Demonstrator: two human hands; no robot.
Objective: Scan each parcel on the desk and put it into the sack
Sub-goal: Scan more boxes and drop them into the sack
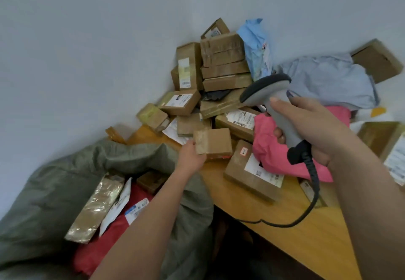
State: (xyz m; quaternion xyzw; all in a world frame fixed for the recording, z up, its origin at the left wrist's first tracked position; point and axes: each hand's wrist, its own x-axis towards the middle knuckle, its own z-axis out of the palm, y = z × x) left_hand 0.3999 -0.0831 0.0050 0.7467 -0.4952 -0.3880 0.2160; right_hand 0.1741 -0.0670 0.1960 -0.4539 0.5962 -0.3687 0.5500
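My left hand [190, 155] grips a small taped cardboard box [213, 143] at the near edge of the parcel heap on the wooden desk [285, 233]. My right hand [311, 130] holds a grey barcode scanner [269, 95] by its handle, head pointing left over the heap, black cable hanging down across the desk. The grey-green sack [54, 192] lies open at the lower left, below the desk edge. Inside it lie a long taped box [96, 209], a white mailer and a red bag [98, 251].
A heap of cardboard boxes [221, 60] is piled against the wall corner. A pink bag [285, 148], a blue bag [256, 47] and a pale blue-grey bag [328, 77] lie among them. A labelled flat box [252, 170] sits near the desk front.
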